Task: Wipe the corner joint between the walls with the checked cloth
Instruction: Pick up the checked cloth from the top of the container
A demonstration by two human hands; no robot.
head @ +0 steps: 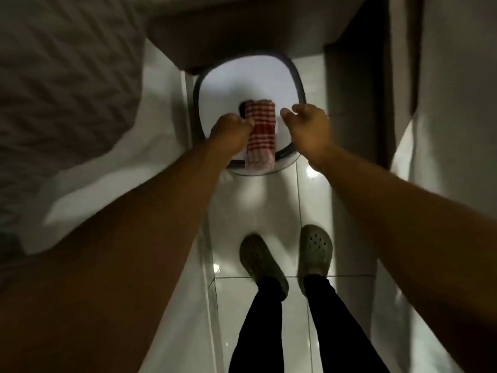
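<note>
A red-and-white checked cloth point(261, 130) lies folded on a white stool seat with a dark rim point(297, 76), its near end hanging over the front edge. My left hand point(230, 129) is closed on the cloth's left edge. To the right of the cloth my right hand point(306, 127) hovers with its fingers curled apart, not touching it. The picture is blurred. The corner joint between the walls cannot be made out.
A bed with white and grey bedding point(67, 103) fills the left side. A dark wooden piece of furniture point(242, 30) stands behind the stool. A pale curtain or wall point(457, 103) runs along the right. My feet in grey clogs point(314, 251) stand on glossy white floor tiles.
</note>
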